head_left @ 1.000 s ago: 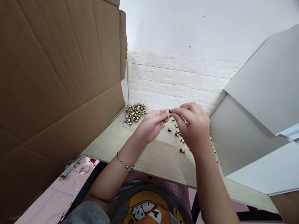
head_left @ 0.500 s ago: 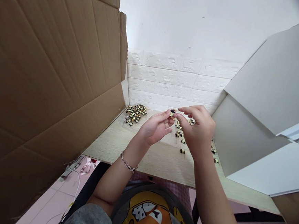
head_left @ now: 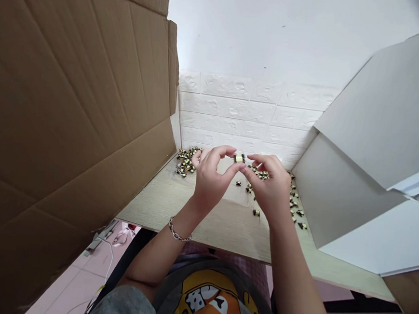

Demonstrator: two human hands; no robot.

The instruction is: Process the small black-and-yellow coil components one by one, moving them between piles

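Note:
Between my two hands, above the tabletop, is a small coil component [head_left: 239, 158] with a yellow-taped middle and black pinned ends, resembling a small transformer. My left hand [head_left: 212, 176] grips its left side with thumb and index finger, the other fingers spread behind. At its right side, the thumb and bent index finger of my right hand [head_left: 272, 186] pinch it too. The thumb tips meet just below the part. Behind my left hand lies a pile of similar parts [head_left: 186, 162]. More loose parts [head_left: 256, 212] are scattered behind and around my right hand, partly hidden by it.
A tall cardboard sheet [head_left: 91, 94] bounds the left of the pale wooden tabletop [head_left: 165, 207]. White panels [head_left: 359, 188] stand along the right. At the back is a white brick-textured wall [head_left: 235, 108]. Cables [head_left: 109, 255] lie on the pink floor at lower left.
My left hand has turned from palm-up to back-up, its fingers now on the coil component from above. The component is now held level and more exposed. My right hand has shifted slightly lower.

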